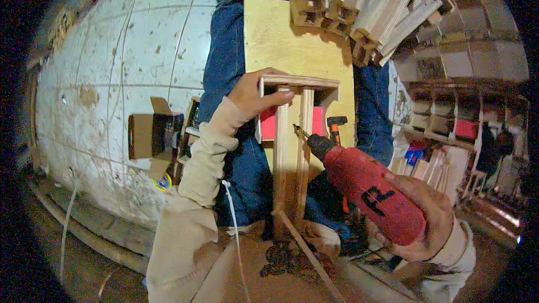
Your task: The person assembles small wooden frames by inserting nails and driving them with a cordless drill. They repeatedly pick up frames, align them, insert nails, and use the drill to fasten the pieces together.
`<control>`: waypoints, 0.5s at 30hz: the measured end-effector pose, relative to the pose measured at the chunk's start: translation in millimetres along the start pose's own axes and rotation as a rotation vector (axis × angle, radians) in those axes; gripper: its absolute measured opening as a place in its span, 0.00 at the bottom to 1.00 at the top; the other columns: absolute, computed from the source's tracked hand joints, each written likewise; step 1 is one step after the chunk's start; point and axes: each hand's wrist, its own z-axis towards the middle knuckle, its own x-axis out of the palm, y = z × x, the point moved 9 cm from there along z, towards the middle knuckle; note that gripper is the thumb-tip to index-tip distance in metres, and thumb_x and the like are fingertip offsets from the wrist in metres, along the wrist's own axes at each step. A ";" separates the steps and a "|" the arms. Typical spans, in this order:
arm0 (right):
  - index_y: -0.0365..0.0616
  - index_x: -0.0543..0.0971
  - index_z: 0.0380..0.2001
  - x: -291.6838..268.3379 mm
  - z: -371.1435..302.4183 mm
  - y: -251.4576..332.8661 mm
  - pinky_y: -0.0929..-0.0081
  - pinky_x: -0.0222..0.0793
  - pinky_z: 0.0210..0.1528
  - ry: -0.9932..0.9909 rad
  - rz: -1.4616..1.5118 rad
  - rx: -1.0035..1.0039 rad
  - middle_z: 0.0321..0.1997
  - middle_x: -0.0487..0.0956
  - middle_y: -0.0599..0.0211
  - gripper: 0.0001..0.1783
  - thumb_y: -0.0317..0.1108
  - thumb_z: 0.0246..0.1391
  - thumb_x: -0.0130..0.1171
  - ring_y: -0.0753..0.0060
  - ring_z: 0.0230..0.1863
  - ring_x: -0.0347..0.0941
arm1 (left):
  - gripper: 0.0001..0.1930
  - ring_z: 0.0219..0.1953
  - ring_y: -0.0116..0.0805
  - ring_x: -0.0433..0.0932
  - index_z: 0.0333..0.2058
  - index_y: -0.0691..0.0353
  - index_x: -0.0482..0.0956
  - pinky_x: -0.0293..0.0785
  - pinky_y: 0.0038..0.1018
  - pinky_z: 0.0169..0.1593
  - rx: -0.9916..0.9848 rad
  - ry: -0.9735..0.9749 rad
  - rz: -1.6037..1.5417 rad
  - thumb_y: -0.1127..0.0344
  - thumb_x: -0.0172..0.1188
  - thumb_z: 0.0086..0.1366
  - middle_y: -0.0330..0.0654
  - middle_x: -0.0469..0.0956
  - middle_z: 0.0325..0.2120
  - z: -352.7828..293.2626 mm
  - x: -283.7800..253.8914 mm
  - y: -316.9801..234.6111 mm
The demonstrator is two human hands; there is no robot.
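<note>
Your right grip (426, 205) holds the drill (365, 182), four o'clock; left grip (250, 98) clasps the frame (300, 80). Frame slip could skid the bit (300, 131).

The board (297, 39) runs from the upper centre of the frame down toward the middle, between the two legs (225, 50). On it, at the centre, lies the wooden frame (282, 129), its rails reaching down toward the lower centre. The left hand (250, 96) is at the frame's upper left corner. Just right of the frame is the hammer (335, 129). Lower right of centre, the drill (370, 193) sits in the right hand (435, 205), its tip over the rails. The wood pieces (382, 11) fill the upper right, shelves (441, 123) stand below them at the right edge, and the box (143, 134) lies on the floor (101, 67) at middle left.
</note>
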 end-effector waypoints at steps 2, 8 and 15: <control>0.34 0.67 0.56 7.9 -27.1 -21.2 0.65 0.74 0.47 -0.031 0.166 0.104 0.46 0.78 0.46 0.46 0.45 0.35 0.73 0.52 0.44 0.78 | 0.21 0.34 0.26 0.79 0.40 0.67 0.78 0.73 0.23 0.40 -0.004 0.008 0.013 0.58 0.69 0.53 0.43 0.82 0.33 -3.9 -0.1 -4.2; 0.28 0.64 0.57 37.4 -116.7 -87.6 0.65 0.64 0.59 -0.333 0.685 0.529 0.53 0.74 0.51 0.51 0.49 0.33 0.72 0.60 0.54 0.71 | 0.16 0.33 0.25 0.79 0.38 0.68 0.78 0.74 0.22 0.39 -0.015 -0.082 0.092 0.62 0.68 0.55 0.41 0.81 0.31 -4.6 0.3 -12.3; 0.31 0.64 0.57 60.9 -145.1 -121.2 0.63 0.60 0.62 -0.527 0.799 0.594 0.57 0.71 0.49 0.45 0.44 0.39 0.70 0.57 0.59 0.68 | 0.16 0.33 0.25 0.78 0.38 0.67 0.78 0.73 0.22 0.40 -0.068 -0.125 -0.063 0.62 0.67 0.55 0.40 0.81 0.31 -5.3 1.2 -11.6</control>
